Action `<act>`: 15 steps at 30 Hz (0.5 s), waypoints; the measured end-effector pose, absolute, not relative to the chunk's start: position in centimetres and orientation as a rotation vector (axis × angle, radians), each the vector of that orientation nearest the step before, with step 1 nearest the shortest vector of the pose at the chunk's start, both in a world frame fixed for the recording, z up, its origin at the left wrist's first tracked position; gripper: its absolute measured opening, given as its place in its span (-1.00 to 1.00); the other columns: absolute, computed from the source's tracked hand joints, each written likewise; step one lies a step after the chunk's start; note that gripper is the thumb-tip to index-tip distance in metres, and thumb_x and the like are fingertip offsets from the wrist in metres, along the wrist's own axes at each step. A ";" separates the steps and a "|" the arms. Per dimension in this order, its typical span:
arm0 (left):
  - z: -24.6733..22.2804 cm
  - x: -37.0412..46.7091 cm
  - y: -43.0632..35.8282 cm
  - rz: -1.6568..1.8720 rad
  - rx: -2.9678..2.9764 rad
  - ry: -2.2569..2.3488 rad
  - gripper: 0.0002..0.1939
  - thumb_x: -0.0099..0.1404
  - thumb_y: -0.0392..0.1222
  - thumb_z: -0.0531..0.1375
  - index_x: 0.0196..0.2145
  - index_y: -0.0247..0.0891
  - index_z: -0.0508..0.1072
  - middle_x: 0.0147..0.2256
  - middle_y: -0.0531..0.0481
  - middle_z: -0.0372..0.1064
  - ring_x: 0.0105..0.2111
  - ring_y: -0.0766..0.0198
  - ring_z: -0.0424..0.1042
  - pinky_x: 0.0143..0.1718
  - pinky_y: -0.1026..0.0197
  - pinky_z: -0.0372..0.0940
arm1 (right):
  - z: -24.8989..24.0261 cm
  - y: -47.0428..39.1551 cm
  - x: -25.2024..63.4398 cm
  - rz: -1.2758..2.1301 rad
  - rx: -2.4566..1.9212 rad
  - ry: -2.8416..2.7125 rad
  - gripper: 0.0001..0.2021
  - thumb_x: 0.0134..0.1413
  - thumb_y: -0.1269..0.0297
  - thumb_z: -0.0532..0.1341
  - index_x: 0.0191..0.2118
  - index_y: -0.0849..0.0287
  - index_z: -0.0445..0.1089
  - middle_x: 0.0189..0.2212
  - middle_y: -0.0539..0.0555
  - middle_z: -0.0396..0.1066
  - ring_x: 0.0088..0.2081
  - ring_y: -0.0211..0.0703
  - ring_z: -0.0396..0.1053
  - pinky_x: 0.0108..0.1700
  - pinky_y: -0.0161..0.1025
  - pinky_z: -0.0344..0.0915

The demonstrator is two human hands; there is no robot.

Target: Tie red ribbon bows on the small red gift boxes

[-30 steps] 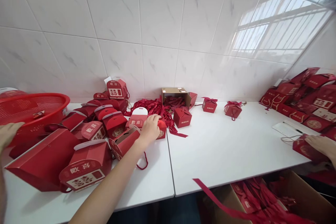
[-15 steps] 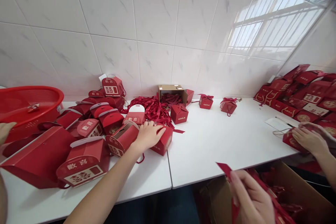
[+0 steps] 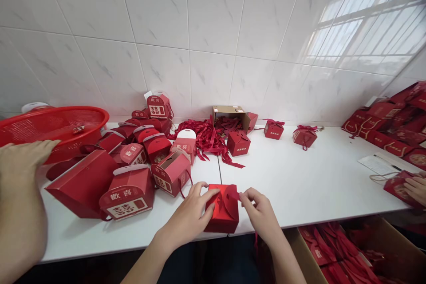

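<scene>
A small red gift box [image 3: 221,217] stands at the front edge of the table, its top flaps folded over with holes showing in them. My left hand [image 3: 189,215] grips the box from its left side, thumb and fingers resting on the top. On the right, my right hand [image 3: 261,213] pinches the end of a red ribbon [image 3: 234,194] at the box's top, by a flap hole. The ribbon's other end seems to hang below the table edge, partly hidden by that hand.
Several red boxes [image 3: 128,193] crowd the left, before a red basket [image 3: 96,117] touched by another person's hand [image 3: 20,164]. Behind lie loose ribbons [image 3: 199,135]. Two ribbon-tied boxes stand farther back. At right, another person's hand [image 3: 417,188] holds a box above an open carton [image 3: 301,248].
My left hand has brought the gift box nearer to the table's front edge. My right hand has moved left from above the carton, carrying the ribbon to the box.
</scene>
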State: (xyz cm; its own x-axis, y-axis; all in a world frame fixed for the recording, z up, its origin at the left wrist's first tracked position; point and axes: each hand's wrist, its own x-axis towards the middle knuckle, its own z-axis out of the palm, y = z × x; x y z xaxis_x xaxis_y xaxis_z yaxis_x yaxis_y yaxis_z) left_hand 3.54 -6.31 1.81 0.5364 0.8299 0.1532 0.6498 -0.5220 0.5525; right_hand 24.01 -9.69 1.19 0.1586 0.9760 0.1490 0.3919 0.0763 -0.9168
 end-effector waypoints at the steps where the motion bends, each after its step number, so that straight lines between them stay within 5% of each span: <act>1: 1.7 3.5 -6.4 0.586 2.346 1.200 -0.59 0.31 -0.24 0.00 0.09 0.00 0.29 0.10 -0.14 0.11 0.11 0.03 0.21 0.06 -0.02 0.23 | 1.1 -9.7 23.8 0.755 -1.501 -1.420 -0.65 0.11 0.07 0.08 -0.61 0.13 0.13 -0.61 -0.04 0.16 -0.52 -0.24 0.13 -0.48 -0.30 0.11; 6: 1.4 4.4 -6.4 0.653 2.288 1.192 -0.67 0.31 -0.26 0.00 0.00 -0.08 0.35 0.21 -0.13 -0.01 0.25 -0.01 -0.05 0.19 -0.17 0.04 | 1.0 -9.8 23.3 0.664 -1.542 -1.475 -0.67 0.12 0.15 0.06 -0.62 0.12 0.09 -0.62 -0.05 0.16 -0.54 -0.24 0.15 -0.48 -0.29 0.11; 15: 0.9 6.3 -5.6 0.729 2.195 1.193 -0.85 0.26 -0.26 0.07 -0.26 -0.14 0.42 0.12 -0.10 0.16 0.19 0.00 0.04 0.16 -0.19 0.07 | 1.2 -9.5 21.8 0.636 -1.570 -1.602 -0.71 0.13 0.24 0.04 -0.60 0.12 0.11 -0.59 -0.02 0.23 -0.53 -0.22 0.20 -0.47 -0.28 0.11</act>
State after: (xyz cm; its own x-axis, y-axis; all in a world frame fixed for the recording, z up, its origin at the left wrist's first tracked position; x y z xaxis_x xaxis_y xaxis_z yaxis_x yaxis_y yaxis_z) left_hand 6.30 -5.63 0.90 0.4639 0.8622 0.2034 0.5746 -0.4676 0.6717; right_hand 21.78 -9.54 1.16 0.0764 0.9794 0.1869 0.5843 0.1080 -0.8044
